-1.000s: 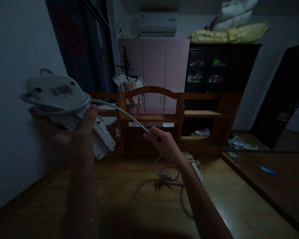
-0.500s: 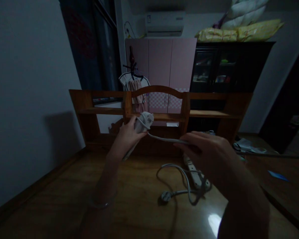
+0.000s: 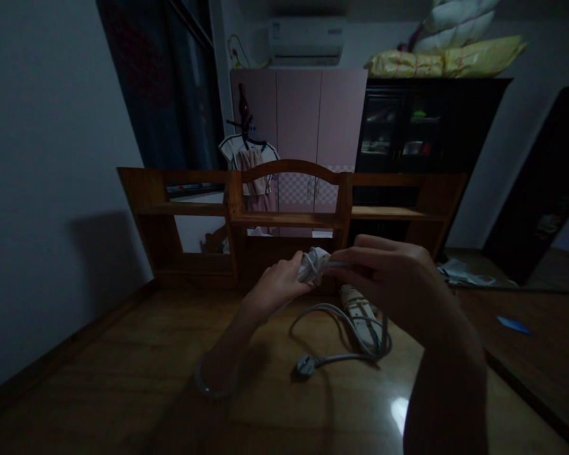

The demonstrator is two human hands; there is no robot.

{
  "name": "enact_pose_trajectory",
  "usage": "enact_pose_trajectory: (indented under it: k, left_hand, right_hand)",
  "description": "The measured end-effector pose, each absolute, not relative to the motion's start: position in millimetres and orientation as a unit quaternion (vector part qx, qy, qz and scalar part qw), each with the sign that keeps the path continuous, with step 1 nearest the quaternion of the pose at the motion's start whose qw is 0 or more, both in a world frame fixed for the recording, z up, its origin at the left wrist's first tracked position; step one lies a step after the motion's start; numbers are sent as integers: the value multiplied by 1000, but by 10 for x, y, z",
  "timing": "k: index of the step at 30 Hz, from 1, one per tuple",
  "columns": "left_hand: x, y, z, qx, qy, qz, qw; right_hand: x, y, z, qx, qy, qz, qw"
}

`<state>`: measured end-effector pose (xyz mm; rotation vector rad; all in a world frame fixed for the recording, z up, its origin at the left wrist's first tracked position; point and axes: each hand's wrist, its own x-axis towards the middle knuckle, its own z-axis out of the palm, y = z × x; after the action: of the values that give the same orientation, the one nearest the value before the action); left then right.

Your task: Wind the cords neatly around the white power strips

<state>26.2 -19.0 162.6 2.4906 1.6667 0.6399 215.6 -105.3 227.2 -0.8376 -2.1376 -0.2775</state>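
In dim light, my left hand (image 3: 279,285) grips a white power strip (image 3: 313,263) by its end, held above a wooden desk (image 3: 123,392). My right hand (image 3: 393,278) pinches the strip's white cable (image 3: 334,265) right beside it, fingers closed on the cord. The rest of the cable (image 3: 355,344) loops down onto the desk and ends in a plug (image 3: 305,366). A second white power strip (image 3: 360,313) lies flat on the desk under my right hand.
A wooden shelf unit (image 3: 289,215) stands along the desk's back edge. Behind it are a pink wardrobe (image 3: 308,120), a dark glass cabinet (image 3: 398,133) with bedding on top, and a white wall at left. A blue paper (image 3: 512,324) lies on the dark surface at right.
My left hand brought the power strip down from high at left to the middle, over the desk. My right hand slid along the cable up to the strip.
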Motion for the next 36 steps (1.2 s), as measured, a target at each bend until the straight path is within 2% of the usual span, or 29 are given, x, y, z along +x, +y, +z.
enact_pose_trajectory:
  k: [6, 10, 13, 17, 21, 25, 27, 33, 36]
  left_hand:
    - [380, -296, 1535, 869, 475, 139, -25]
    - [448, -499, 1574, 929, 342, 138, -13]
    - [423, -659, 1711, 942, 304, 144, -3]
    - [351, -793, 1887, 913, 354, 195, -49]
    - [356, -836, 1931, 890, 375, 253, -59]
    - [446, -774, 1899, 805, 444, 391, -46]
    - [477, -691, 1877, 772, 454, 445, -11]
    - [438, -265, 1731, 705, 385, 566, 183]
    - [409, -53, 1633, 667, 373, 560, 319]
  right_hand:
    - [2184, -830, 2246, -333, -824, -58, 455]
    - [2289, -568, 2170, -329, -810, 59, 481]
    - [2469, -364, 2100, -323, -787, 146, 504]
    - [2632, -181, 2023, -335, -751, 203, 531]
    - [2574, -86, 1944, -343, -759, 287, 473]
    - [2512, 5, 1868, -336, -761, 319, 454]
    - [2500, 43, 1858, -337, -774, 303, 443]
    - [2408, 53, 1879, -377, -831, 253, 321]
    - [2341, 41, 1853, -416, -842, 168, 301]
